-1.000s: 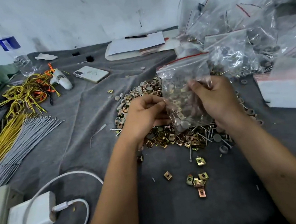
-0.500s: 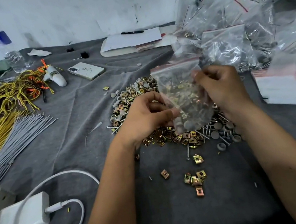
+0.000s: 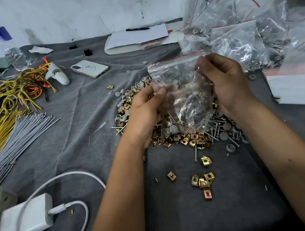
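Both hands hold a clear bag (image 3: 180,84) above the pile of clips (image 3: 188,139) on the counter (image 3: 81,113). The left hand (image 3: 145,108) grasps its left side, and the right hand (image 3: 225,82) pinches its right edge with curled fingers (image 3: 202,64).

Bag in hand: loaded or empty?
Partly filled. The clear zip bag, held by the left hand and right hand, shows small hardware bunched in its lower part; near the red strip it looks empty.
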Demonstrator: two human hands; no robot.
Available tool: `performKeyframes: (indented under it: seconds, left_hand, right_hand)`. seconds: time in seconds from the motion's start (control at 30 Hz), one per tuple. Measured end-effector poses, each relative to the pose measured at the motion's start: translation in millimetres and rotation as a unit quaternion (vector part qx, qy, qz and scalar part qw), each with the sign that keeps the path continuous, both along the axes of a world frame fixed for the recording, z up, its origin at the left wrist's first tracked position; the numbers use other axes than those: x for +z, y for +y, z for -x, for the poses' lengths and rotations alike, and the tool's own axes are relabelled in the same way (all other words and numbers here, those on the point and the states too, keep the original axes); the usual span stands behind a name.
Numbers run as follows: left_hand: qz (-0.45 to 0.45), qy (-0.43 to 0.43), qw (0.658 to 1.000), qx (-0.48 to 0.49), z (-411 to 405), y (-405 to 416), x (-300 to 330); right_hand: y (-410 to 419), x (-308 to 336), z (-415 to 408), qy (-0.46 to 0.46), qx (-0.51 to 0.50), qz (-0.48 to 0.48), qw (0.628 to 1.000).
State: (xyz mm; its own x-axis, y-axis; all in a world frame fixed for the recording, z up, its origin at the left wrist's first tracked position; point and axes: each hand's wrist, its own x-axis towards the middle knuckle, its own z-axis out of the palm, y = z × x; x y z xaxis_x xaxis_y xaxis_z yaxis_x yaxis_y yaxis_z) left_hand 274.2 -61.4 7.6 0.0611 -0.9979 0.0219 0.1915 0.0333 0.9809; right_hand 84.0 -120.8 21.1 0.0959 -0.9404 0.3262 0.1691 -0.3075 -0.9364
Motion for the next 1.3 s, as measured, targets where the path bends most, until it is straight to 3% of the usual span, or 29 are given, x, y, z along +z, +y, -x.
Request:
performKeyframes:
  seconds: [0.1,0.23,0.37,0.5,0.57,0.67,0.77,0.9,1.0,1.07,1.17,1.23,1.3]
  left_hand:
    - [0.014,0.054,0.998,0.023,3.5,2.8,3.6]
    - [0.027,0.170,0.983,0.060,7.0,2.1,7.8]
    - [0.071,0.182,0.978,0.076,7.4,2.4,9.1]
    - [0.075,0.147,0.983,0.076,6.8,3.4,8.5]
    - [0.063,0.126,0.987,0.076,6.1,2.1,5.4]
    - [0.055,0.096,0.993,0.038,9.0,2.4,4.0]
    - [0.058,0.060,0.996,0.006,10.6,2.8,3.5]
    - [0.057,0.020,0.998,0.004,8.2,4.2,4.4]
    - [0.085,-0.051,0.993,0.058,9.5,3.4,3.7]
    - [0.133,-0.165,0.965,0.153,9.8,3.0,1.8]
    - [0.242,-0.383,0.849,0.273,5.2,3.6,-0.3]
    - [0.315,-0.450,0.794,0.260,3.7,0.3,-0.6]
    - [0.360,-0.457,0.782,0.220,5.4,-3.3,-0.9]
  right_hand:
    - [2.9,3.2,6.3,0.031,0.069,-0.013,0.997]
    - [12.8,3.6,11.1,0.154,0.188,-0.010,0.970]
    - [13.2,3.3,13.7,0.158,0.190,-0.021,0.969]
    - [13.5,0.5,18.0,0.244,0.241,-0.023,0.939]
    - [14.3,0.6,16.9,0.225,0.202,-0.001,0.953]
    - [11.2,2.0,13.9,0.117,0.064,0.024,0.991]
    - [6.6,-0.4,12.8,0.048,-0.016,0.054,0.997]
    - [1.1,-3.5,12.6,0.031,-0.016,0.028,0.999]
    - [0.0,-5.3,11.1,0.026,-0.006,0.030,0.999]
    - [0.7,-5.3,11.8,0.046,-0.019,0.071,0.996]
    - [3.2,-6.8,6.6,0.199,-0.059,0.191,0.959]
    - [6.1,-8.0,-1.7,0.283,-0.066,0.264,0.920]
    - [9.7,-7.9,-7.9,0.297,-0.065,0.295,0.906]
